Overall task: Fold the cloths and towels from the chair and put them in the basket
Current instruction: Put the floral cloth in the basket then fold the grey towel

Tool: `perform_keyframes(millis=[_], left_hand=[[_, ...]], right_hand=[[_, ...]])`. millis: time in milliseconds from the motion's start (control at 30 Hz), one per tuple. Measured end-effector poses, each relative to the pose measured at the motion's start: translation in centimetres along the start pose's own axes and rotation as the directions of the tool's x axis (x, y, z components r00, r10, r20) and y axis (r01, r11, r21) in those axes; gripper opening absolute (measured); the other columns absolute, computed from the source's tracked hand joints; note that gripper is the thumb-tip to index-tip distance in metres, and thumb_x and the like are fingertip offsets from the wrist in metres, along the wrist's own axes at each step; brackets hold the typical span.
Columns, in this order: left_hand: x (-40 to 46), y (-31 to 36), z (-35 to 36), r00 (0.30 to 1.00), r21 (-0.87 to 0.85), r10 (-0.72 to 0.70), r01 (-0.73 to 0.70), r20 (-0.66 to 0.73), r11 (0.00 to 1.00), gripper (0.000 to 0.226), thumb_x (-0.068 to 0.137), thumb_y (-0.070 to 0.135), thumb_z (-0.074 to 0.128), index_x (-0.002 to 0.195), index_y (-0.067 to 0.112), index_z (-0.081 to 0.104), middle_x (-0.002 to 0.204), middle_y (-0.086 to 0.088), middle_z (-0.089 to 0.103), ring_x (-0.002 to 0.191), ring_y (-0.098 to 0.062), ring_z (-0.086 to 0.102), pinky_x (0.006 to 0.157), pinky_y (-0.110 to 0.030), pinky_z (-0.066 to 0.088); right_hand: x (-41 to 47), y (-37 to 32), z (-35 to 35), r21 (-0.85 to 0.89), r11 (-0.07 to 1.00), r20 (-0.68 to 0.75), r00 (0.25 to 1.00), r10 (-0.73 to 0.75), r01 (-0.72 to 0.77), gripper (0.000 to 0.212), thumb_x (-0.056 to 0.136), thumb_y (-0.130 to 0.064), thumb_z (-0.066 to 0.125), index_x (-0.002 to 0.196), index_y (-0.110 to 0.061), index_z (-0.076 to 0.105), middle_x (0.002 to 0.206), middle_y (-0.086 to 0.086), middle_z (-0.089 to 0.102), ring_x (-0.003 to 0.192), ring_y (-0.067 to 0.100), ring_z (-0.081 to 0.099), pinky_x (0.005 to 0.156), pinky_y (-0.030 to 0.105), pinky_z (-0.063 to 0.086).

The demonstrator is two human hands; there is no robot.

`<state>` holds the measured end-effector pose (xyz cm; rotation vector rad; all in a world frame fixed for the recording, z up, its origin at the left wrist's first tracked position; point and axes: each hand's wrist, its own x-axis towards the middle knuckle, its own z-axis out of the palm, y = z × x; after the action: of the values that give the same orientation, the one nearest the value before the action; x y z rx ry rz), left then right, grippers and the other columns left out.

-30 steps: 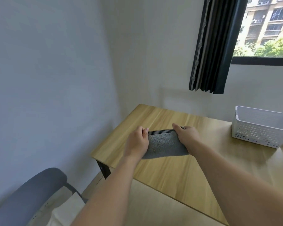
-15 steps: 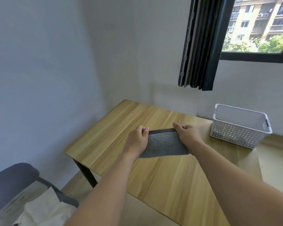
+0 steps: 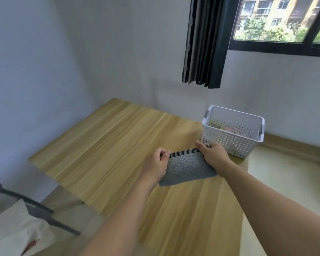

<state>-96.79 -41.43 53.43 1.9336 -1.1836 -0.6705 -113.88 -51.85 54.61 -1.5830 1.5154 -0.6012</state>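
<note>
A: Where is the towel (image 3: 185,168)?

B: On the table (image 3: 103,145), folded small, just in front of the basket (image 3: 229,143) and a little to its left. Its striped edge faces the basket.

A: And the hands?

B: Both hold that striped edge. The left hand (image 3: 156,164) pinches the corner farther from the basket, fingers curled over the stripes. The right hand (image 3: 213,153) grips the corner nearest the basket, thumb on top.

A: How will it handle?

B: I judge it light and soft, a grey terry pile that should not slip. It is limp, so lifted by one corner the folds would likely sag open. Holding both ends of the thick edge, as now, or sliding a palm beneath, should keep it flat.

A: Room in the basket?

B: Some cloth already lies inside; I cannot tell how much. The rim stands higher than the towel, so it must be lifted over.

A: More to do?

B: A white cloth (image 3: 9,230) lies on the chair (image 3: 39,211), well left of the basket.
</note>
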Motion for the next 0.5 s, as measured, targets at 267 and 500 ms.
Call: perform_keyframes(millis=[267,500], left_hand=[[1.1,5.6,12.3,0.991,-0.068,-0.131,0.131,0.003,0.989,0.028,0.094,0.043,0.053,0.085,0.018,0.061,0.075,0.004,0.062,0.067,-0.013,0.057,0.053,-0.025,0.041],[2.5,10.7,17.2,0.941,-0.232,-0.156,0.23,0.299,0.945,0.023,0.086,0.033,0.069,0.094,0.013,0.062,0.084,-0.003,0.063,0.07,-0.017,0.063,0.058,-0.032,0.056]], right_hand=[[7.7,6.6,-9.7,-0.108,0.994,0.202,0.978,0.051,-0.03,0.059,0.084,-0.063,0.055,0.088,-0.005,0.067,0.086,0.011,0.067,0.079,0.024,0.06,0.076,0.033,0.046],[12.8,6.5,-17.7,-0.328,0.938,0.372,0.928,0.023,0.109,0.061,0.079,-0.071,0.053,0.105,-0.016,0.065,0.107,0.003,0.062,0.099,0.021,0.056,0.092,0.034,0.043]])
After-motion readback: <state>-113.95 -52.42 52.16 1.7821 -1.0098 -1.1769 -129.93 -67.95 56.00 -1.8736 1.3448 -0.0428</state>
